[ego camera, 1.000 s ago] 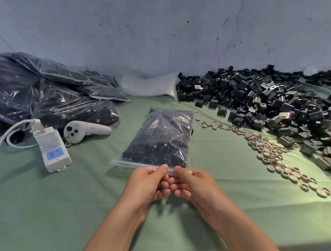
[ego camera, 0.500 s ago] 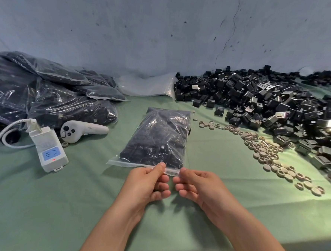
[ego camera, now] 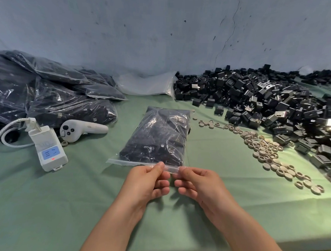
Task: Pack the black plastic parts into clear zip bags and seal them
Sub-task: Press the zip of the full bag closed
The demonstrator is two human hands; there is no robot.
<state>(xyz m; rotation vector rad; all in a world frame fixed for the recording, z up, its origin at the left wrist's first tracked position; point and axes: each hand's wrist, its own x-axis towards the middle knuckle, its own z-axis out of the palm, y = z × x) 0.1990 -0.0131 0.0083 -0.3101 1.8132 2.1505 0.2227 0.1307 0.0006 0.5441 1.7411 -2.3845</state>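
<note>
On green cloth (ego camera: 79, 197), left hand (ego camera: 147, 184) and right hand (ego camera: 199, 185) pinch the zip bag (ego camera: 160, 136); cracked wall (ego camera: 166, 38) behind.

1. Clear zip bag (ego camera: 158, 138): packed full of black parts, lying flat in the middle of the counter (ego camera: 39, 205), bottom end away, zip strip (ego camera: 170, 168) nearest, pinched between left hand (ego camera: 147, 182) and right hand (ego camera: 201, 185).
2. Loose black plastic parts (ego camera: 269, 100): small boxy housings, heaped in a broad pile along the far right of the counter.
3. Filled zip bags (ego camera: 51, 103): stacked in a slumped heap at far left, dark contents under glossy film.
4. Empty clear bags (ego camera: 145, 85): bundled at the back, between that heap and the loose pile.
</note>
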